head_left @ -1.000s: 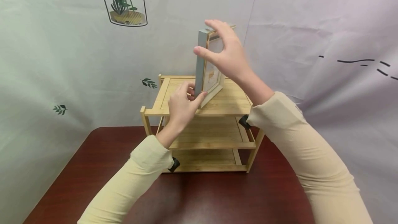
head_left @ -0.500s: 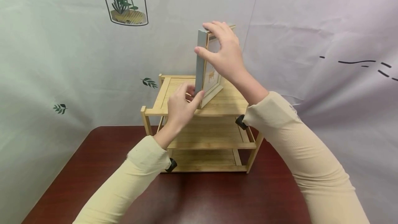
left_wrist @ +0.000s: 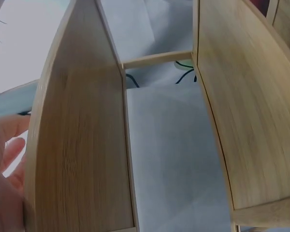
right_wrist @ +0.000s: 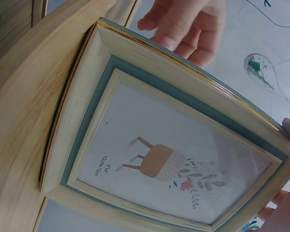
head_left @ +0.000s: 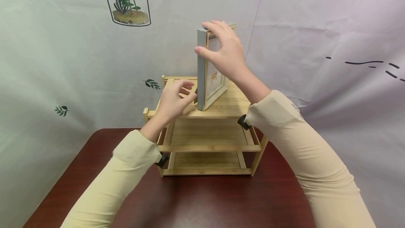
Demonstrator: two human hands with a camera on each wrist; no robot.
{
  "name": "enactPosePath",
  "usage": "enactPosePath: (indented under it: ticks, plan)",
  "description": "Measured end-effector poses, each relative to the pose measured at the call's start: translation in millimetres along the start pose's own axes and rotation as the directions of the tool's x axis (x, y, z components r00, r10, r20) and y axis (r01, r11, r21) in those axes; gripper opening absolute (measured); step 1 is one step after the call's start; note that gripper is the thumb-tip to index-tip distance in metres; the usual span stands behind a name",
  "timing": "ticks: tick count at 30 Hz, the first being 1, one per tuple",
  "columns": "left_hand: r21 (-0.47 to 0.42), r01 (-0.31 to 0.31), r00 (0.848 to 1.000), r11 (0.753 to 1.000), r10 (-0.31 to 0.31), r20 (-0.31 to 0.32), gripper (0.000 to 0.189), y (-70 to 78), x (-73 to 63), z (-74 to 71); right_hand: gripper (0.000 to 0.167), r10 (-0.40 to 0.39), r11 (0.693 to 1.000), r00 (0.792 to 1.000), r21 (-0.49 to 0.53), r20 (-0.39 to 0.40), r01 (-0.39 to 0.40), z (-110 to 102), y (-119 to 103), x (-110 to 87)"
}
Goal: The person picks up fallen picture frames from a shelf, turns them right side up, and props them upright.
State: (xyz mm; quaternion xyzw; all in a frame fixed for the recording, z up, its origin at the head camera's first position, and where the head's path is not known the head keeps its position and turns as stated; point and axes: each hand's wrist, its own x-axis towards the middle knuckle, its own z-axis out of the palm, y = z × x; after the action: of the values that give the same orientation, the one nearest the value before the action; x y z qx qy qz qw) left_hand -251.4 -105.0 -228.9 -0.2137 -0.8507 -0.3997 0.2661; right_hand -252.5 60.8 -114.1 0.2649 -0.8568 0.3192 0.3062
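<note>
A picture frame (head_left: 214,69) with a cream and blue-green border stands upright on the top shelf of a wooden rack (head_left: 235,105). Its print (right_wrist: 169,159) of a stool with flowers faces the right wrist view. My right hand (head_left: 229,54) grips the frame's upper corner, fingers over the top edge and thumb against the near side edge. To the left of the frame's lower part, my left hand (head_left: 174,97) has loosely bent fingers and appears to hold nothing. A small brown piece (head_left: 195,96) shows behind the frame, close to the left fingertips.
The rack has two lower shelves, a middle one (head_left: 209,133) and a bottom one (head_left: 205,161). It stands on a dark red table (head_left: 202,200). A pale printed cloth (head_left: 79,62) hangs behind and at both sides.
My left hand has let go of the frame's lower edge and drawn back left. The frame has turned slightly and shifted a little left, with my right hand still at its top.
</note>
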Motion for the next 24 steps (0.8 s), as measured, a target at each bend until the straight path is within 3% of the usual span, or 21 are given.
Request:
enactPosePath:
  ticks: [3,8,16,24]
  plan:
    - [0.029,0.015,0.997,0.999,-0.017,0.076,0.033,0.1,2.7,-1.5,0.056,0.010,1.000,1.000,-0.007,0.008,-0.010,0.2,-0.3,0.6]
    - [0.071,0.047,0.993,0.996,-0.054,0.103,0.030,0.3,8.4,-2.2,0.056,0.007,1.000,1.000,-0.023,0.014,-0.006,0.7,-0.5,2.8]
    - [0.108,0.080,0.996,0.991,-0.083,0.029,0.020,-8.1,21.3,-3.6,0.056,0.008,0.998,0.998,-0.059,0.065,-0.004,3.3,-3.6,10.1]
    - [0.228,0.154,0.987,0.961,-0.140,-0.078,0.017,-18.1,29.4,-8.0,0.056,0.019,0.995,0.990,-0.101,0.140,-0.005,9.8,-9.6,20.8]
